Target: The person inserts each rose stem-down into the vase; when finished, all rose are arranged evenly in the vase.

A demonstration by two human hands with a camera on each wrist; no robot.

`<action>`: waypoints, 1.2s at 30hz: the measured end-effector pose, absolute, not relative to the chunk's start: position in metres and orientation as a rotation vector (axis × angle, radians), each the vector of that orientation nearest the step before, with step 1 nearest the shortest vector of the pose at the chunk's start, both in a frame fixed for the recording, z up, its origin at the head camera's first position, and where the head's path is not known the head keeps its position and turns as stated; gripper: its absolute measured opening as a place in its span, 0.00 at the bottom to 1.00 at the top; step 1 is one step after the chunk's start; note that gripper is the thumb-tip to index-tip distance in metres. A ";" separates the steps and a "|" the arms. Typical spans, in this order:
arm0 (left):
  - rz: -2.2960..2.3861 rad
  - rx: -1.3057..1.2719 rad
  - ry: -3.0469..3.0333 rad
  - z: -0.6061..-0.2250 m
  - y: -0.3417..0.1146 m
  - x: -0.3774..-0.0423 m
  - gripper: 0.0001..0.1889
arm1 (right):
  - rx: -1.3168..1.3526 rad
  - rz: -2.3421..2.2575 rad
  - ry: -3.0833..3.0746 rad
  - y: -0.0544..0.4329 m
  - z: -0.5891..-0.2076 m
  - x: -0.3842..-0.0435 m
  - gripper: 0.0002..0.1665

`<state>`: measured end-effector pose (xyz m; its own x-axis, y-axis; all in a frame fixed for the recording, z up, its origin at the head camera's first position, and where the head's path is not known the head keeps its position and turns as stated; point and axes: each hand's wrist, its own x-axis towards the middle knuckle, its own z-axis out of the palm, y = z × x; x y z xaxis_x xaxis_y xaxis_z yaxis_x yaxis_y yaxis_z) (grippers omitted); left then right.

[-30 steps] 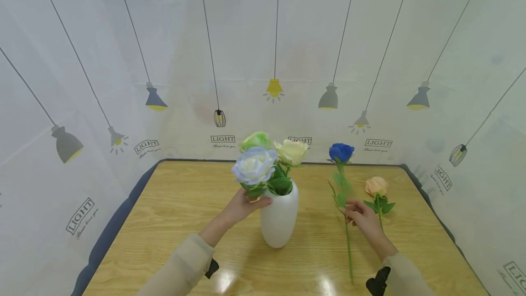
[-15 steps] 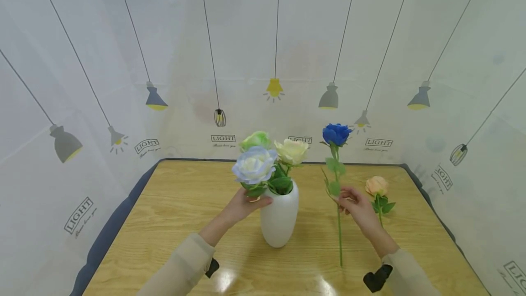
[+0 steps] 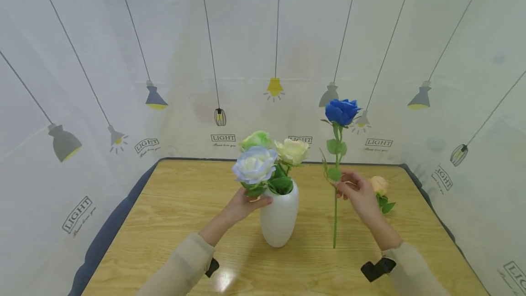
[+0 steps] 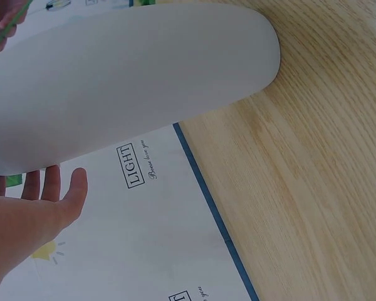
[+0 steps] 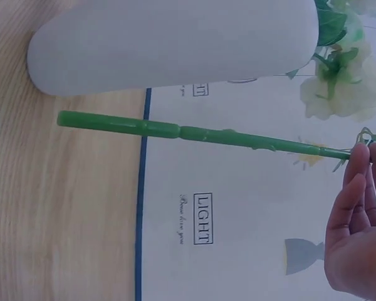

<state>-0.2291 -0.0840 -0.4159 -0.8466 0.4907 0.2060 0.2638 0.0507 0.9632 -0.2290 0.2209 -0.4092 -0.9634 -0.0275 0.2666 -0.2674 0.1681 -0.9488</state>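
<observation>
A white vase (image 3: 279, 223) stands upright on the wooden table, holding a pale blue rose (image 3: 255, 166), a cream rose (image 3: 291, 151) and a green flower (image 3: 255, 140). My left hand (image 3: 238, 208) rests against the vase's left side just under the rim, its fingers fairly straight in the left wrist view. To the right of the vase, my right hand (image 3: 361, 195) pinches the stem of a blue rose (image 3: 342, 112) partway down. That rose is upright, bloom at the top, and its bare green stem end (image 5: 100, 122) hangs beside the vase in the right wrist view.
A peach rose (image 3: 380, 185) lies at the right of the table (image 3: 176, 204), partly hidden behind my right hand. White sheeting (image 3: 185, 58) printed with lamps surrounds the table, and a dark blue edge (image 3: 119, 216) runs along its sides.
My right hand has raised the blue rose and brought it slightly left, and its stem now hangs closer to vertical. The left hand and vase have stayed in place.
</observation>
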 end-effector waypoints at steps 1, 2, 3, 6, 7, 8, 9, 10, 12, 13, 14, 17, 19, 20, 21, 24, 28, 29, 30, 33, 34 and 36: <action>1.895 0.784 2.138 -0.416 -0.084 -0.229 0.33 | 0.302 1.907 -2.220 0.220 -0.406 -0.228 0.14; 1.896 0.792 2.134 -0.416 -0.084 -0.230 0.33 | 0.320 1.922 -2.193 0.218 -0.402 -0.227 0.13; 1.898 0.796 2.129 -0.416 -0.084 -0.230 0.33 | 0.336 1.939 -2.165 0.217 -0.399 -0.226 0.13; 1.898 0.807 2.119 -0.416 -0.084 -0.231 0.32 | 0.385 2.000 -2.074 0.212 -0.388 -0.223 0.12; 1.897 0.808 2.119 -0.416 -0.084 -0.231 0.32 | 0.399 2.017 -2.042 0.210 -0.384 -0.222 0.11; 1.897 0.809 2.118 -0.416 -0.084 -0.231 0.32 | 0.408 2.027 -2.014 0.208 -0.380 -0.221 0.11; 1.895 0.809 2.120 -0.416 -0.084 -0.231 0.32 | 0.416 2.037 -1.981 0.206 -0.376 -0.221 0.10; 1.893 0.810 2.123 -0.416 -0.084 -0.231 0.32 | 0.427 2.047 -1.946 0.204 -0.372 -0.220 0.10; 1.889 0.813 2.130 -0.417 -0.084 -0.232 0.32 | 0.450 2.063 -1.877 0.199 -0.364 -0.220 0.10; 1.888 0.812 2.135 -0.417 -0.084 -0.232 0.32 | 0.461 2.066 -1.849 0.196 -0.361 -0.220 0.10; 1.888 0.813 2.135 -0.417 -0.084 -0.232 0.32 | 0.468 2.071 -1.820 0.194 -0.357 -0.220 0.11; 1.888 0.809 2.137 -0.418 -0.084 -0.232 0.33 | 0.478 2.110 -1.724 0.186 -0.350 -0.220 0.12; 1.890 0.803 2.134 -0.418 -0.084 -0.232 0.33 | 0.468 2.130 -1.670 0.182 -0.346 -0.221 0.13; 1.890 0.800 2.132 -0.418 -0.084 -0.232 0.33 | 0.460 2.146 -1.637 0.179 -0.344 -0.221 0.13; 1.890 0.797 2.132 -0.418 -0.084 -0.232 0.33 | 0.454 2.162 -1.603 0.177 -0.342 -0.222 0.12; 1.890 0.797 2.127 -0.418 -0.084 -0.232 0.33 | 0.437 2.195 -1.520 0.172 -0.338 -0.224 0.12; 1.890 0.810 2.119 -0.418 -0.084 -0.231 0.32 | 0.434 2.249 -1.403 0.168 -0.334 -0.225 0.09; 1.888 0.810 2.120 -0.418 -0.084 -0.231 0.32 | 0.429 2.260 -1.379 0.168 -0.334 -0.226 0.09; 1.886 0.810 2.122 -0.418 -0.084 -0.231 0.32 | 0.421 2.276 -1.351 0.167 -0.333 -0.226 0.09; 1.884 0.803 2.135 -0.418 -0.084 -0.231 0.32 | 0.391 2.308 -1.279 0.166 -0.332 -0.227 0.11; 1.886 0.804 2.133 -0.418 -0.084 -0.231 0.32 | 0.382 2.313 -1.259 0.165 -0.332 -0.228 0.11; 1.887 0.807 2.137 -0.418 -0.084 -0.231 0.32 | 0.380 2.322 -1.209 0.164 -0.332 -0.229 0.11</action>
<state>-0.2311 -0.0839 -0.4184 -0.8368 0.5030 0.2162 0.2766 0.0477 0.9598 -0.2292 0.1637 -0.3319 -0.8406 0.2943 0.4547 -0.5413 -0.4870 -0.6854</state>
